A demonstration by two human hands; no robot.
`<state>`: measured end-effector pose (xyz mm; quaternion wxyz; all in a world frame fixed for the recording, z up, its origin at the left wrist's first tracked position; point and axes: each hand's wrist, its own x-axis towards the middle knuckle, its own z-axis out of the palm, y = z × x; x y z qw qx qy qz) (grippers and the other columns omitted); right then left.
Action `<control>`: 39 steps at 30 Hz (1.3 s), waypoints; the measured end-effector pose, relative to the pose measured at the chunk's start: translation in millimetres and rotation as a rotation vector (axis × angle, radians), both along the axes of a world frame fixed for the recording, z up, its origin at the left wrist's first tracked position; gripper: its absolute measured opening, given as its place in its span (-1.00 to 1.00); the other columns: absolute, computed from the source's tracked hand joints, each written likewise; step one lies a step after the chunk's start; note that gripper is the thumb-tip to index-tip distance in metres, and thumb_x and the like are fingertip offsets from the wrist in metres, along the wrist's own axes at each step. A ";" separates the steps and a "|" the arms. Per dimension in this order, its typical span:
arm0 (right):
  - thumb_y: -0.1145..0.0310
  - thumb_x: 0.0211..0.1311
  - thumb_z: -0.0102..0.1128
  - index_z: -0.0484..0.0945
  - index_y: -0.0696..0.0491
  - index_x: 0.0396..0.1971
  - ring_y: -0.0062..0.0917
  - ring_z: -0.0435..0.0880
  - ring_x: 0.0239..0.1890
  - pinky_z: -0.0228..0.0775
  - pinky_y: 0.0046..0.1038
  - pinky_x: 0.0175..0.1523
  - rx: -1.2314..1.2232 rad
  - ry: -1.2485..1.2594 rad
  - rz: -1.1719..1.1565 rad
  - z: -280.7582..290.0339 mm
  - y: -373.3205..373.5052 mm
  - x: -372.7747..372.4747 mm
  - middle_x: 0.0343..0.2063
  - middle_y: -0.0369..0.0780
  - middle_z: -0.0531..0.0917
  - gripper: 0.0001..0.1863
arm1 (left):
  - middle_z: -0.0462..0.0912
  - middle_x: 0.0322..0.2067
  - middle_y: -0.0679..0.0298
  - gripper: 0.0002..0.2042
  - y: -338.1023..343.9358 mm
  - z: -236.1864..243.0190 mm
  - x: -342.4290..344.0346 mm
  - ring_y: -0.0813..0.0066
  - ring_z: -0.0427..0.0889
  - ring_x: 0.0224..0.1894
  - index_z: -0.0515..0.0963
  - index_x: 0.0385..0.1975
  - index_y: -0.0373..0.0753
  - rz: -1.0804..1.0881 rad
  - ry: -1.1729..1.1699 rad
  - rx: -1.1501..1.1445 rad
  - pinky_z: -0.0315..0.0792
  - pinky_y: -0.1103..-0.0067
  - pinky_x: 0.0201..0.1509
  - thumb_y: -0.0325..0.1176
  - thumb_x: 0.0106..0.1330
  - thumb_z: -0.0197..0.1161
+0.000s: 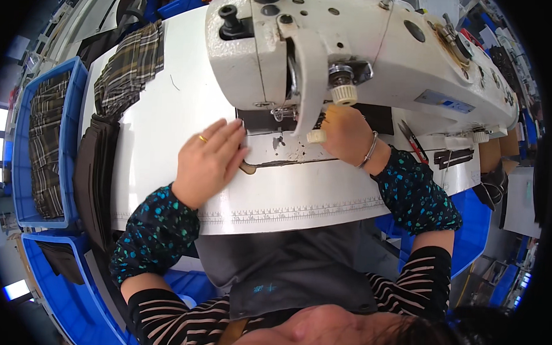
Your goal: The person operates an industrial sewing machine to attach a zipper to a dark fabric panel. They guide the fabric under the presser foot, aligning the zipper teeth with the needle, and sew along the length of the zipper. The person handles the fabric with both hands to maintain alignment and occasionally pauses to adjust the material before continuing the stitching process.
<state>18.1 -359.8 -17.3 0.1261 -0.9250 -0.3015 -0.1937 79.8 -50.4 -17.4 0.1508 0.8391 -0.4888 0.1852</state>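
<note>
White sewing machine head (365, 48) extends across the top of the view, nearest the camera, with a cream knurled knob (344, 94) on its near side. Dark fabric piece (259, 121) lies flat beneath the presser foot (283, 114); a dark section also shows beyond the right hand (346, 135). Left hand (208, 161) lies palm down on the white worktable (286, 215), fingers nearly straight and close together, fingertips at the left end of the fabric. Right hand is curled beside the needle area; whether it grips anything cannot be told. Red-handled snips (414, 142) lie to its right. At far left, a blue bin (20, 191) holds folded plaid pieces (48, 146); between bin and left hand hangs a dark brown fabric stack (95, 172) over the table edge.
</note>
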 end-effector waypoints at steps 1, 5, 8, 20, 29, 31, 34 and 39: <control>0.36 0.20 0.31 0.63 0.08 -0.36 -0.25 0.74 -0.13 0.65 -0.31 -0.02 0.031 0.016 -0.021 1.4 1.2 -0.1 -0.29 -0.17 0.71 -0.88 | 0.73 0.10 0.18 -0.71 1.2 5.1 7.5 0.14 0.68 0.21 0.70 -0.03 -0.27 0.037 0.091 0.042 0.56 0.33 0.15 -0.30 0.32 0.43; 0.40 0.09 0.31 0.51 0.07 -0.53 -0.25 0.65 -0.33 0.56 -0.26 -0.21 0.105 0.010 -0.085 -0.5 6.6 0.4 -0.48 -0.19 0.58 -0.86 | 0.52 0.34 0.04 -0.68 -7.9 3.4 43.2 -0.05 0.33 0.50 0.65 0.03 -0.30 0.009 0.282 0.163 0.27 0.05 0.43 -0.25 0.39 0.28; 0.41 0.06 0.33 0.48 0.06 -0.57 -0.26 0.62 -0.36 0.54 -0.26 -0.24 0.070 0.005 -0.090 -4.7 2.9 -0.4 -0.50 -0.21 0.54 -0.83 | 0.44 0.38 -0.02 -0.66 -18.8 -1.5 72.4 -0.17 0.11 0.59 0.65 0.02 -0.32 -0.052 0.343 0.250 0.12 -0.14 0.49 -0.26 0.38 0.20; 0.30 0.17 0.49 0.53 0.13 -0.70 -0.22 0.54 -0.51 0.45 -0.22 -0.33 -0.097 -0.129 -0.069 -23.3 -0.7 0.5 -0.67 -0.15 0.47 -0.63 | 0.52 0.30 0.11 -0.63 -38.0 -4.5 100.4 -0.16 -0.02 0.64 0.72 0.07 -0.06 -0.186 0.360 0.214 0.09 -0.27 0.49 -0.37 0.26 0.21; 0.38 0.16 0.47 0.73 -0.06 -0.02 -0.57 0.83 -0.17 0.58 -0.51 -0.26 -0.158 -0.096 -0.045 -11.0 1.7 -4.3 -0.06 -0.38 0.81 -0.66 | 0.40 0.48 0.22 -0.57 -38.1 -13.3 101.8 -0.10 -0.01 0.65 0.58 0.28 0.04 -0.172 0.248 0.152 0.08 -0.25 0.49 -0.24 0.40 0.21; 0.35 0.17 0.48 0.73 -0.07 -0.03 -0.61 0.82 -0.16 0.57 -0.52 -0.26 -0.161 -0.107 -0.088 -14.7 2.7 -6.0 -0.03 -0.40 0.81 -0.66 | 0.35 0.52 0.23 -0.54 -38.4 -16.2 102.3 -0.09 -0.01 0.66 0.54 0.33 0.06 -0.161 0.227 0.155 0.08 -0.25 0.49 -0.23 0.41 0.21; 0.34 0.18 0.48 0.73 -0.07 -0.02 -0.63 0.82 -0.15 0.56 -0.52 -0.26 -0.201 -0.110 -0.114 -15.3 3.7 -8.8 -0.02 -0.41 0.80 -0.67 | 0.31 0.55 0.24 -0.50 -38.7 -16.8 103.0 -0.08 -0.01 0.66 0.50 0.38 0.08 -0.148 0.209 0.188 0.08 -0.25 0.50 -0.23 0.41 0.21; 0.25 0.26 0.46 0.71 -0.05 0.08 -0.64 0.81 -0.12 0.55 -0.51 -0.23 -0.288 -0.110 -0.122 -5.9 8.4 -10.9 0.04 -0.40 0.79 -0.61 | 0.30 0.56 0.25 -0.50 -39.7 -16.2 102.1 -0.09 0.03 0.65 0.51 0.37 0.08 -0.152 0.194 0.191 0.07 -0.26 0.50 -0.22 0.41 0.20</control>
